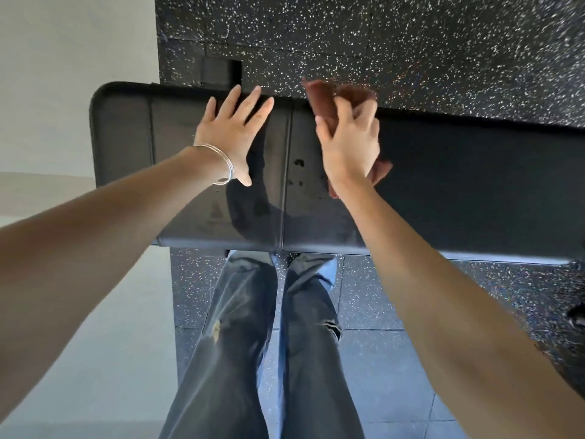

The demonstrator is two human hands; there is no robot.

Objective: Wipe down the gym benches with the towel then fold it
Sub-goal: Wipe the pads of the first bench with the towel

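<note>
A black padded gym bench [459, 191] runs across the view from left to right, with a seam near its middle and some wet marks by that seam. My left hand [232, 134], with thin bangles on the wrist, lies flat on the bench with fingers spread, reaching its far edge. My right hand [349, 141] grips a brown towel [326, 96] over the far half of the bench, just right of the seam. The towel bunches out beyond my fingers and a bit shows below my wrist.
Black speckled rubber floor [411, 42] lies beyond and below the bench. A pale floor and wall [63, 74] fill the left side. My legs in dark jeans [253, 343] stand against the bench's near edge. A dark object [577, 318] sits at the right edge.
</note>
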